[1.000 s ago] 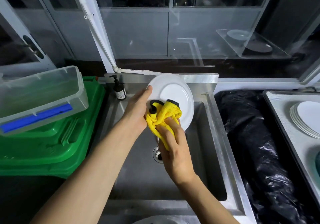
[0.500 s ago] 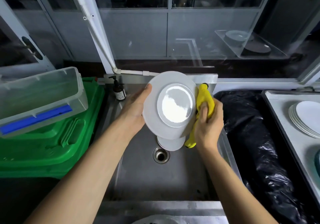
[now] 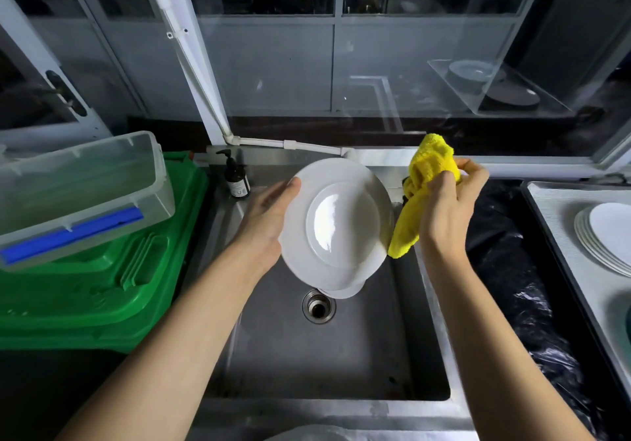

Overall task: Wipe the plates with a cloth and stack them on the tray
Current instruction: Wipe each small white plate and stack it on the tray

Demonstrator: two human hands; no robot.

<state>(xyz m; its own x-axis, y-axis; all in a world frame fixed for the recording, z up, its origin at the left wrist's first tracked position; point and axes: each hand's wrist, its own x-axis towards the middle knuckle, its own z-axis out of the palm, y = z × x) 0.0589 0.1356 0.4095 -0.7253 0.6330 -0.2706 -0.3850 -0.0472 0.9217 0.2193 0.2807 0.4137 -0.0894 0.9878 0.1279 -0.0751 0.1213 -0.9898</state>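
Left hand [image 3: 266,215]: centre-left of frame, grips plate [image 3: 341,222] by its left rim, thumb on the rim, fingers hidden behind.
Plate: centre, tilted, held above sink [image 3: 341,355].
Right hand [image 3: 447,208]: right of centre, fingers curled round bunched yellow cloth [image 3: 423,181]; the cloth's lower end hangs at the plate's right rim.
Tray [image 3: 553,215]: right edge, bearing a stack [image 3: 604,235] of plates.
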